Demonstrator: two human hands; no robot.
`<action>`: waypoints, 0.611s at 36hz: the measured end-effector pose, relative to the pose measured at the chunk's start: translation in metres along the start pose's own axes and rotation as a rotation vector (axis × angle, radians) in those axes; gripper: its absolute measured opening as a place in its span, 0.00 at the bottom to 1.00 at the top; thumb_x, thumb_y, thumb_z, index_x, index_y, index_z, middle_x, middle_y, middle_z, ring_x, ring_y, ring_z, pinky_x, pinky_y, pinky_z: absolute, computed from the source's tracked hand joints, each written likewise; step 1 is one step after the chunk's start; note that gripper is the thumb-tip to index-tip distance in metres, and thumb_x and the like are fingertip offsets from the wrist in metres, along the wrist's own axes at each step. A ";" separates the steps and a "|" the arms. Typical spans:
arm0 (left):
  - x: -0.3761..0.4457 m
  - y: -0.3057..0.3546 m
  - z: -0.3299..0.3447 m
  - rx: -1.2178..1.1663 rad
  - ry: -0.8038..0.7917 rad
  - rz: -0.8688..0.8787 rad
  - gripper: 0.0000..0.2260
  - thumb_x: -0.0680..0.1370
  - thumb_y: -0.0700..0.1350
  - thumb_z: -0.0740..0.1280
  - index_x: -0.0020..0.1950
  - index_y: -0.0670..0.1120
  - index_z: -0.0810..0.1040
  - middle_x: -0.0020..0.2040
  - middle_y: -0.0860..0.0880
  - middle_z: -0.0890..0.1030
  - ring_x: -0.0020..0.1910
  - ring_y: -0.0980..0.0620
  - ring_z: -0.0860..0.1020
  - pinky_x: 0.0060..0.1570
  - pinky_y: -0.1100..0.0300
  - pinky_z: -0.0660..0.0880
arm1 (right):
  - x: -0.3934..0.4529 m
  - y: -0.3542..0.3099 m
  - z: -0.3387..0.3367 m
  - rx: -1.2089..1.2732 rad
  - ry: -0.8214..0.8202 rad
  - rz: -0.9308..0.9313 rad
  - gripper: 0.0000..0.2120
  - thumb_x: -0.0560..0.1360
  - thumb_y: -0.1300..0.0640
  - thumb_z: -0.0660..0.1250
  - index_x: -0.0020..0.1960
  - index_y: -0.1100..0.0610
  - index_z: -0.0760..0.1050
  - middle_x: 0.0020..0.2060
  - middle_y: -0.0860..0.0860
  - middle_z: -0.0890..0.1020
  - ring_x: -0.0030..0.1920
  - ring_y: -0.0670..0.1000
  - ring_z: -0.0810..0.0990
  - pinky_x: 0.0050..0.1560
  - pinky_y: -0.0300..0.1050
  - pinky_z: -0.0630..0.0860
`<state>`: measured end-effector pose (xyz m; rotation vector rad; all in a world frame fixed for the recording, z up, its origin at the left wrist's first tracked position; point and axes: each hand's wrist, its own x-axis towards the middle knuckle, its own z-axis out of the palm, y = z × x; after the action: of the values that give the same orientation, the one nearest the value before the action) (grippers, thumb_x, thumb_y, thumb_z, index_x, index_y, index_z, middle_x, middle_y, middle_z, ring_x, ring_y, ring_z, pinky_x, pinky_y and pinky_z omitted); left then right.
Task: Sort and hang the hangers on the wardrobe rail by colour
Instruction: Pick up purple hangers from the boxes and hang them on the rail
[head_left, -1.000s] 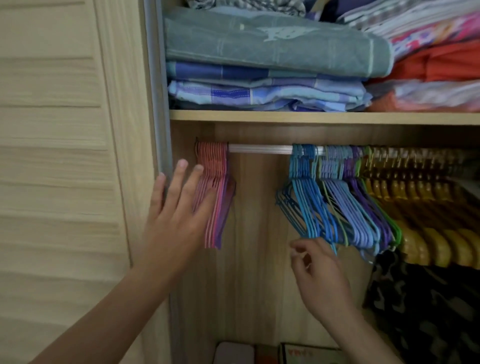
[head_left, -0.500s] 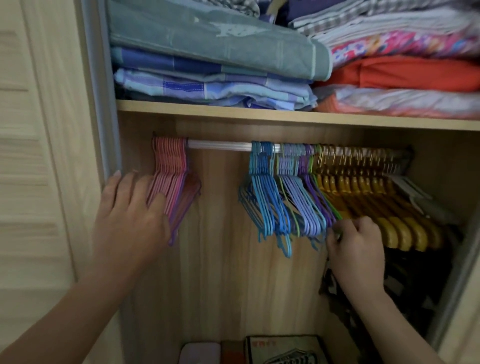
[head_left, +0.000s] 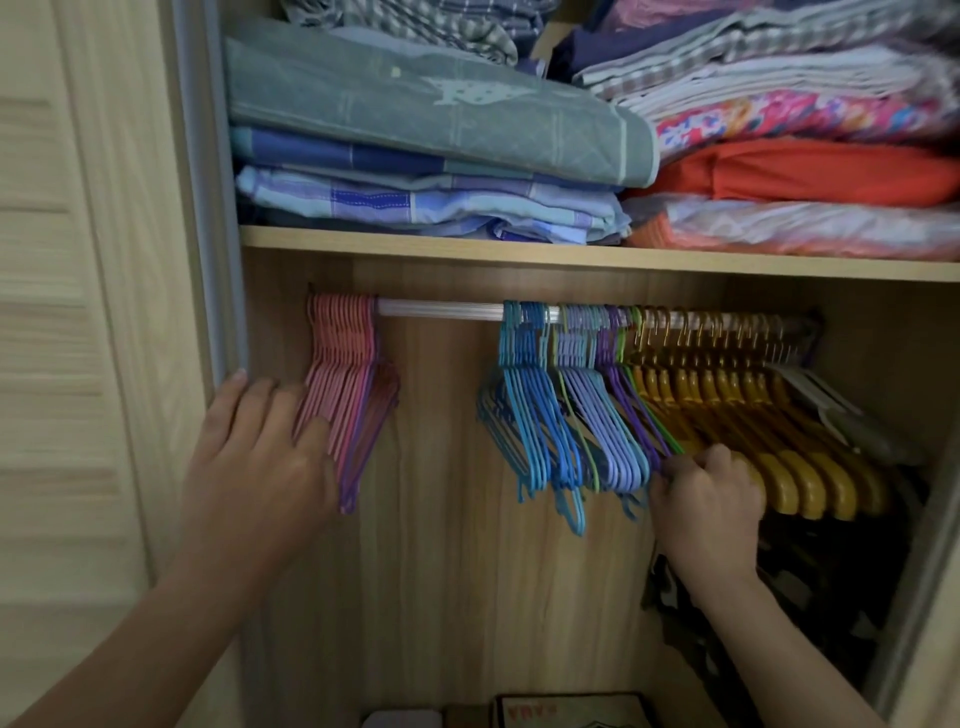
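Head view, left grip (head_left: 260, 457) spread against pink hangers (head_left: 343, 395), right grip (head_left: 701, 493) pinching green hanger (head_left: 655, 415).

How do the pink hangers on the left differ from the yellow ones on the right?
The pink hangers are thin and packed tight at the rail's left end; the yellow hangers look thicker and broader and fill the right stretch, more spread out. The left hand lies flat against the pink bunch, while the right hand is curled at the yellow group's left edge. Both groups hang from the same rail.
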<state>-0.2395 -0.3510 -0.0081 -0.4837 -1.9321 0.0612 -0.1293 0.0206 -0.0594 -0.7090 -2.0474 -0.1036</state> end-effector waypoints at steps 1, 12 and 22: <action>0.000 0.000 0.000 -0.001 -0.004 0.001 0.12 0.75 0.43 0.61 0.48 0.39 0.81 0.57 0.35 0.80 0.61 0.34 0.76 0.76 0.40 0.60 | 0.001 -0.001 0.000 -0.002 0.000 0.000 0.06 0.76 0.56 0.71 0.45 0.59 0.83 0.40 0.53 0.71 0.44 0.58 0.72 0.42 0.53 0.70; -0.001 -0.002 0.003 0.023 -0.012 0.020 0.12 0.77 0.44 0.59 0.47 0.41 0.80 0.55 0.38 0.81 0.58 0.35 0.77 0.76 0.40 0.61 | 0.054 -0.015 -0.014 0.113 0.075 0.064 0.11 0.80 0.51 0.66 0.47 0.57 0.81 0.45 0.50 0.68 0.49 0.54 0.69 0.50 0.53 0.71; -0.009 -0.004 0.011 0.066 -0.023 0.064 0.10 0.77 0.43 0.60 0.45 0.41 0.79 0.51 0.37 0.80 0.54 0.36 0.77 0.75 0.40 0.61 | 0.078 -0.010 0.001 0.145 -0.012 -0.027 0.15 0.81 0.52 0.62 0.49 0.60 0.82 0.52 0.55 0.75 0.54 0.56 0.69 0.56 0.53 0.69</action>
<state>-0.2477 -0.3557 -0.0197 -0.5024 -1.9302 0.1717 -0.1666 0.0469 0.0045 -0.5933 -2.0527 0.0336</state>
